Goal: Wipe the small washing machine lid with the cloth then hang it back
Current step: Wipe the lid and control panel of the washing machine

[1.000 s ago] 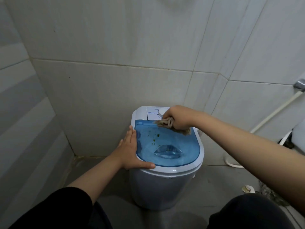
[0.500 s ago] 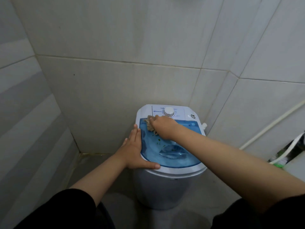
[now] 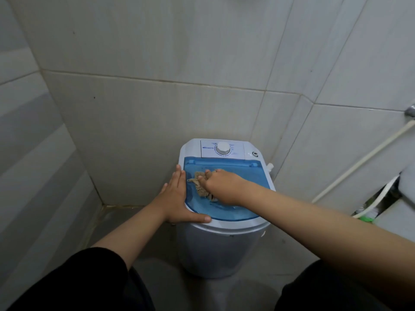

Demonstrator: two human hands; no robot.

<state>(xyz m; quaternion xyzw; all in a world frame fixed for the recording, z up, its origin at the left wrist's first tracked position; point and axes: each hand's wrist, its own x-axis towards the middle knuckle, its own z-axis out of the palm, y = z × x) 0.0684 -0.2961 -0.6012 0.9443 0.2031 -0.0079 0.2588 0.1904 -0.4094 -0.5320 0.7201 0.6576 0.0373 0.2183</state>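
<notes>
small white washing machine (image 3: 221,248) standing on the tiled floor against the wall (image 3: 157,113), corner of a tiled room. translucent blue lid (image 3: 238,212) shut on top, white timer dial (image 3: 223,149) on the control panel (image 3: 238,151) behind it. left hand (image 3: 177,198) spread flat and open on the machine's left rim, fingers pointing toward the wall, thumb stretched along the front edge, holding nothing. right hand (image 3: 221,187) closed around a bunched tan striped cloth (image 3: 200,184), pressing it down on the left half of the lid, cloth poking out toward the left hand, just beside those fingers. white hose (image 3: 359,162) slanting down the right wall from a metal fitting (image 3: 410,111). dark sleeves (image 3: 74,281) at the bottom edge.
</notes>
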